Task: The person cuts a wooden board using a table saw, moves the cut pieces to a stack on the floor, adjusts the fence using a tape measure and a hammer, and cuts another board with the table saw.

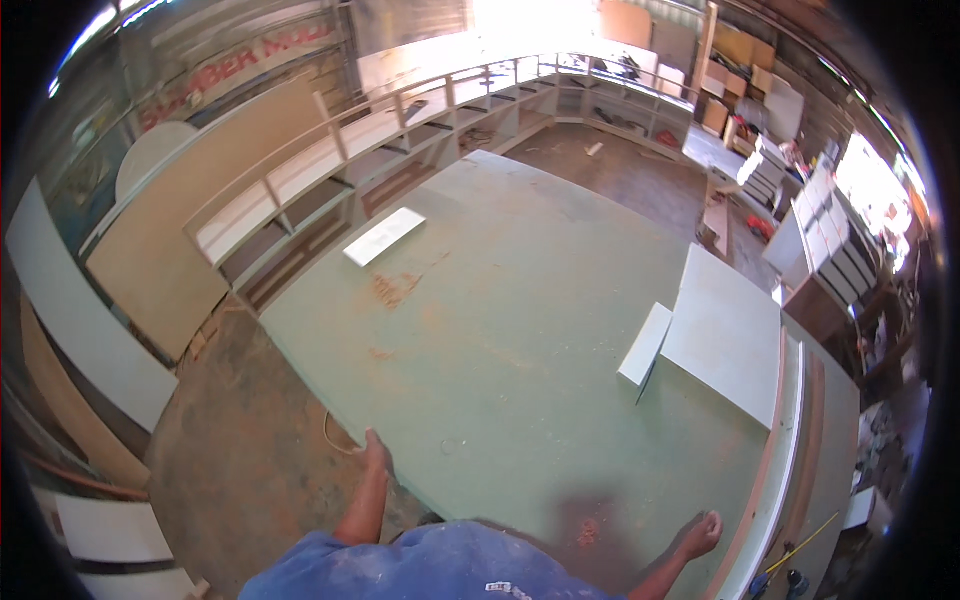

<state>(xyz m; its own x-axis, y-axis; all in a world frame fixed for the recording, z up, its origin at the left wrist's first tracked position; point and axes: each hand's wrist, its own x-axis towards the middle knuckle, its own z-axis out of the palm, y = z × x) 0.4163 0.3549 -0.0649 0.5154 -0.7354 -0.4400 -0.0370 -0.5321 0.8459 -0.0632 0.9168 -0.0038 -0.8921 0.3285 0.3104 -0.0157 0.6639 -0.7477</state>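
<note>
My left hand (374, 452) is at the left edge of the large pale green tabletop (480, 300). From its fingers a thin, pale, bent strip (329, 433) loops out over the floor. The hand looks closed on that strip. At the lower right, my right hand (703, 533) hovers over or near the tabletop with its fingers curled in. What it holds, if anything, is hidden. Close beside it runs a long white strip of board (785, 450) with brown edges.
On the tabletop lie a small white board (385, 237), a larger white panel (725, 330) with a narrow piece (646, 343) against it, and wood shavings (393, 290). A long open shelf frame (350, 165) stands beyond. Large boards (190, 210) lean at left. A drill (797, 580) lies lower right.
</note>
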